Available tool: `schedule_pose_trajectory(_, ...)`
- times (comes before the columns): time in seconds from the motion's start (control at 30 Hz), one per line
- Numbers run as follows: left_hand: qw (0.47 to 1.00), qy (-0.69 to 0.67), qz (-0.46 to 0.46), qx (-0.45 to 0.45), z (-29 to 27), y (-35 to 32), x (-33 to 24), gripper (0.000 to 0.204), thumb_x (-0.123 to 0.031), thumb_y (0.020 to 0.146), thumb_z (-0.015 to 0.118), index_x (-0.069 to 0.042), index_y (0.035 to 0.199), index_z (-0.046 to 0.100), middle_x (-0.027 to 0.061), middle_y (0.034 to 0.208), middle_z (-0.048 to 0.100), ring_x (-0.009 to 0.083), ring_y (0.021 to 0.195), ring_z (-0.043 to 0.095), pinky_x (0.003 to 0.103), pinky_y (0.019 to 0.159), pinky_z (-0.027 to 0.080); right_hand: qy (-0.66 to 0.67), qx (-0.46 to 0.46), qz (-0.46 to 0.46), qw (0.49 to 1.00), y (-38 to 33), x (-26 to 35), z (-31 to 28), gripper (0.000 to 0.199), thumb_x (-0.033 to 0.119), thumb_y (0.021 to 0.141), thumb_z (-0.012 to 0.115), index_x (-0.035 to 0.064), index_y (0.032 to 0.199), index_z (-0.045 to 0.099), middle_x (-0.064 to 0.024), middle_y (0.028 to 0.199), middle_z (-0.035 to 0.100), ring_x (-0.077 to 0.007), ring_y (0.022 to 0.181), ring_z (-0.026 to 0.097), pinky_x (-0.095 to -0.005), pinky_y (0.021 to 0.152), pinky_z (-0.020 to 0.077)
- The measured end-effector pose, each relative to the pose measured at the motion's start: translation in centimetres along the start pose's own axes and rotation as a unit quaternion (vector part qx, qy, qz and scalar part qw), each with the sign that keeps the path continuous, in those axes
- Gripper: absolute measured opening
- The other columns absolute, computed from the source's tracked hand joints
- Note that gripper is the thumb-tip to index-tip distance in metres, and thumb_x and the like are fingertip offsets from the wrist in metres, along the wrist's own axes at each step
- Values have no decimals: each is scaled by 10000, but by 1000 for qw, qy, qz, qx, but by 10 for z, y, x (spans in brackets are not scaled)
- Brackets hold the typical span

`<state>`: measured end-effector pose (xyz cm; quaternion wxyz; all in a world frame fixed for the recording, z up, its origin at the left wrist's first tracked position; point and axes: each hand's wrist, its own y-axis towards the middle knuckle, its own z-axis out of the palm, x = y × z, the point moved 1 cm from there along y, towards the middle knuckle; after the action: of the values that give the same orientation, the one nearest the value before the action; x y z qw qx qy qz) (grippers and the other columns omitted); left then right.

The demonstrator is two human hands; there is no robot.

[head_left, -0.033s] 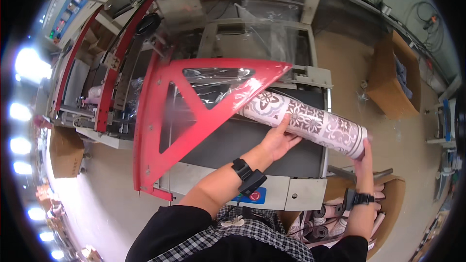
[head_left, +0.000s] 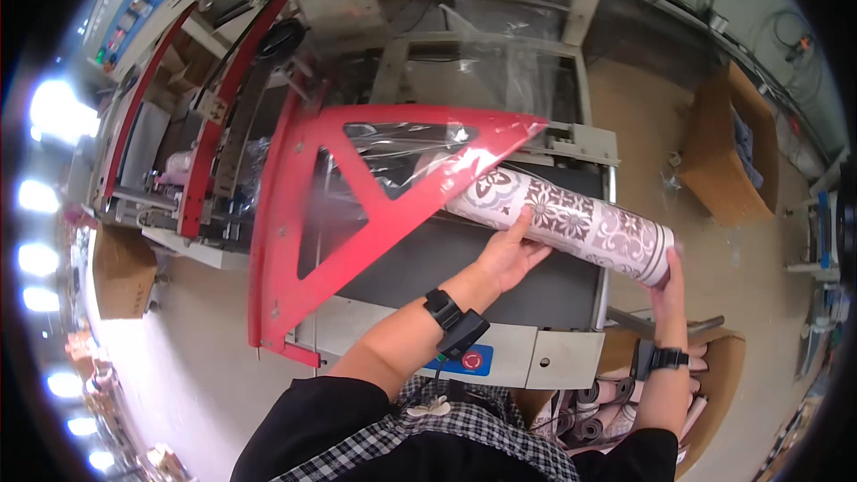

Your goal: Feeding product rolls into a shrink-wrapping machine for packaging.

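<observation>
A rolled mat [head_left: 558, 217] with a pink, white and brown tile pattern lies slanted across the dark conveyor belt [head_left: 420, 259]. Its far left end goes in under a red triangular frame [head_left: 366, 223] and into clear plastic film [head_left: 411, 156]. My left hand [head_left: 513, 259] grips the roll's near side around the middle, thumb on top and fingers partly hidden beneath. At the right end of the roll, my right hand [head_left: 665, 290] is closed round the edge, some fingers out of sight.
Below the belt's right end, a cardboard box [head_left: 728, 375] holds several similar rolls. A red stop button [head_left: 471, 360] sits on the machine's front panel. Red rails [head_left: 201, 152] stand at the left. Another open carton [head_left: 728, 143] is on the floor at the right.
The mat roll, with both hands on it, has slid slightly left, farther under the red frame and into the film. The whole view has shifted a little.
</observation>
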<state>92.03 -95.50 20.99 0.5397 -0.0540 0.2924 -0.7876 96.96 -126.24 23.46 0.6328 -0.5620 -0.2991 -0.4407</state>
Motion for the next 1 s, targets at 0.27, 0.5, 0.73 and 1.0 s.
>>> schedule_pose_trajectory(0.27,929,-54,334,-150,-58,-27,-58,274,-27,886,539,-66,1153,493,50,1141,526,160,1090,499,317,998,387,-185,87,62,977,75,-33,139,674,571,789,566,25,1182,543,-107,1054,615,-204,965,587,-357,790,479)
schedule_pose_trajectory(0.5,924,90,353,-115,-53,-65,-67,239,-40,878,558,-57,1114,524,49,1118,555,173,1058,526,329,978,410,-351,93,-56,930,54,-57,177,440,297,825,657,-54,1077,576,-69,934,632,-118,805,591,-238,694,455)
schedule_pose_trajectory(0.73,948,-75,307,-48,-50,-58,-68,264,-94,881,573,-54,1138,526,54,1136,561,176,1083,520,334,967,424,-275,162,-73,945,54,-87,210,362,65,782,694,-77,1088,562,-101,977,639,-133,869,603,-241,790,468)
schedule_pose_trajectory(1.0,957,-94,276,-1,-46,-59,-63,300,-83,882,568,-55,1172,499,48,1178,535,141,1101,505,285,969,419,-351,210,-122,904,45,-104,243,308,142,853,625,-48,1090,575,-79,1003,633,-117,865,581,-229,775,448)
